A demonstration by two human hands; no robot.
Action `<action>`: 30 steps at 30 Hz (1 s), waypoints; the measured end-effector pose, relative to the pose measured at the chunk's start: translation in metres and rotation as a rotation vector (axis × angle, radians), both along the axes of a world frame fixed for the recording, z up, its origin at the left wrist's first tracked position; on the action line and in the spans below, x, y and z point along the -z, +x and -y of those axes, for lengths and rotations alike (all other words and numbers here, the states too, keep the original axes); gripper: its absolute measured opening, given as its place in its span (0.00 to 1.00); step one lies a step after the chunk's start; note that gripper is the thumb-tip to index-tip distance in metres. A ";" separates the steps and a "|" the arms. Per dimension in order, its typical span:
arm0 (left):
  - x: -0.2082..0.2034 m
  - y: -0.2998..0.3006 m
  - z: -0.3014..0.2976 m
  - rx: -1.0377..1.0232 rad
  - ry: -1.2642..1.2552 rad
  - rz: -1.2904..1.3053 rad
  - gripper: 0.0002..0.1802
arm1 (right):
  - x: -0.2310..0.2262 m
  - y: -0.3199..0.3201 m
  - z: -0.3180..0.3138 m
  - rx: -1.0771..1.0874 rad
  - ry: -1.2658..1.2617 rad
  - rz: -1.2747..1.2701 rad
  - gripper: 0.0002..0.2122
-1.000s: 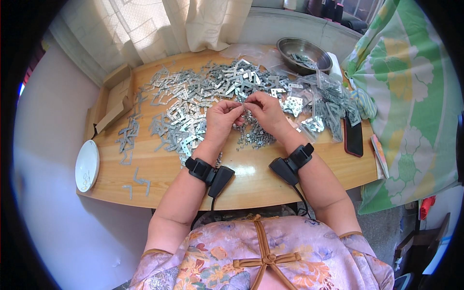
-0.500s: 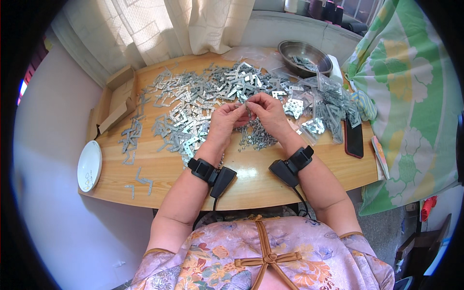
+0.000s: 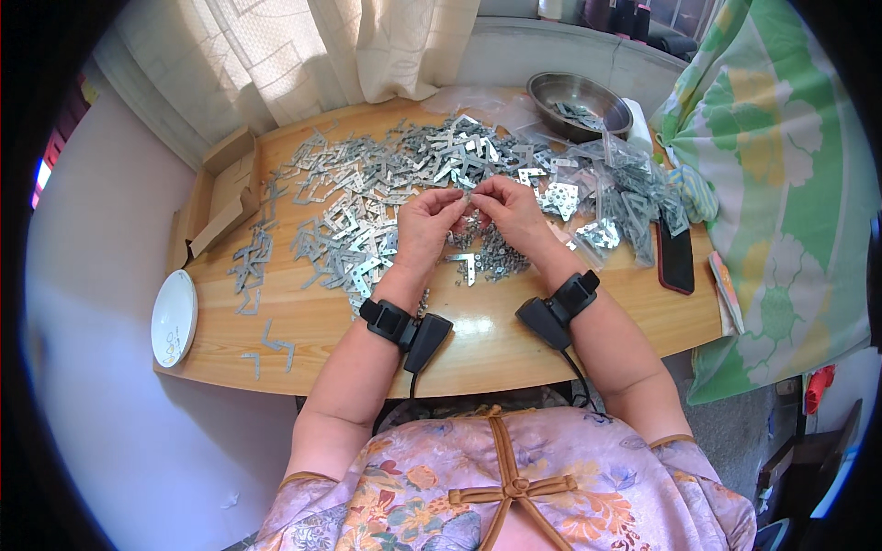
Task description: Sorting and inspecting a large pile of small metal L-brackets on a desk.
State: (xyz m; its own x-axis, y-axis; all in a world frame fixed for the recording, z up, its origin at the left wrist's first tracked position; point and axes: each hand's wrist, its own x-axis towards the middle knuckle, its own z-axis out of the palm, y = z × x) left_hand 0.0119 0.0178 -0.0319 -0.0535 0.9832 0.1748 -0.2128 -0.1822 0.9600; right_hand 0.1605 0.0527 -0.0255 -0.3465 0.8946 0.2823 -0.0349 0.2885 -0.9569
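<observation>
My left hand (image 3: 425, 225) and my right hand (image 3: 514, 213) meet above the middle of the table, thumbs and fingertips pinched close together. Whatever small item lies between the fingertips is too small to make out. Just below them, a silvery L-shaped bracket (image 3: 470, 267) lies at a heap of small screws or nuts (image 3: 501, 260). A wide pile of flat metal corner brackets (image 3: 358, 216) spreads to the left of and beyond both hands. Beside my right hand is a shiny clump of metal plates (image 3: 559, 199).
Clear plastic bags of metal parts (image 3: 634, 184) lie right, near a dark phone (image 3: 675, 261). A metal bowl (image 3: 542, 95) with brackets stands at the back. An open cardboard box (image 3: 204, 207) and white dish (image 3: 175, 317) are at left. Black devices (image 3: 390, 321) are strapped to both wrists.
An L-shaped bracket now lies below my hands, where none showed before. Both hands remain pinched together, in nearly the same place.
</observation>
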 end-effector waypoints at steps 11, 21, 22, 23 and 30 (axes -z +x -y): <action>-0.007 -0.006 0.000 -0.158 0.026 -0.127 0.08 | -0.022 0.015 0.008 -0.311 0.246 0.493 0.04; -0.005 -0.014 0.000 -0.072 -0.018 -0.259 0.09 | -0.042 0.005 0.036 -0.435 0.577 1.095 0.08; -0.005 -0.014 0.000 -0.072 -0.018 -0.258 0.09 | -0.040 0.005 0.035 -0.436 0.577 1.095 0.08; -0.005 -0.014 0.000 -0.073 -0.036 -0.232 0.09 | -0.036 0.005 0.034 -0.407 0.612 1.078 0.07; -0.006 -0.012 0.002 0.017 -0.075 -0.296 0.11 | -0.021 0.006 0.017 -0.339 0.503 0.943 0.07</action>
State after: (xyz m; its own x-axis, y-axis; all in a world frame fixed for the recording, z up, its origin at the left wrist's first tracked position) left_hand 0.0002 0.0159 -0.0264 0.0051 0.9943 0.1068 0.0758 -0.1069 0.9914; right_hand 0.1667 0.0352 -0.0048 -0.8167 0.5713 0.0811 0.4919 0.7628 -0.4197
